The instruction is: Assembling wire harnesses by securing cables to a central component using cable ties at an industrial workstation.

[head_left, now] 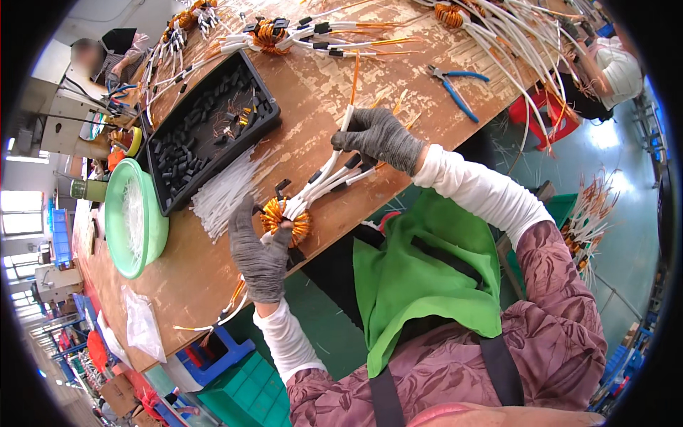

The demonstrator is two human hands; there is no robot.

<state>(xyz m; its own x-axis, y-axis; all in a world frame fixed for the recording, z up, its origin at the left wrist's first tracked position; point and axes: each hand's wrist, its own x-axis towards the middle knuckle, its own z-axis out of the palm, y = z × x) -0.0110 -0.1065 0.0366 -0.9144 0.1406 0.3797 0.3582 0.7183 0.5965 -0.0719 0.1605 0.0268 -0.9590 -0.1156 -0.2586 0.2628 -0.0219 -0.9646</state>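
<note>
My left hand point(259, 257), in a grey knit glove, grips a copper-wound ring coil point(296, 226) near the table's front edge. White-sleeved leads, some with black tubes, run from the coil up to the right. My right hand point(384, 139), gloved alike, is closed with thumb and fingers pinching a white sleeve point(348, 117) on one lead. A bare orange wire end point(355, 78) sticks out above that sleeve. Beside my left hand lies a pile of loose white sleeves point(226, 192). Part of the coil is hidden behind my left thumb.
A black tray point(167, 206) holds short black tubes and wire scraps. Left of it stands a green basin point(114, 245) with white sleeves. Blue-handled pliers point(462, 99) lie at right. More wired coils point(269, 35) line the far side. A plastic bag point(144, 324) lies at left. Other people sit at the table.
</note>
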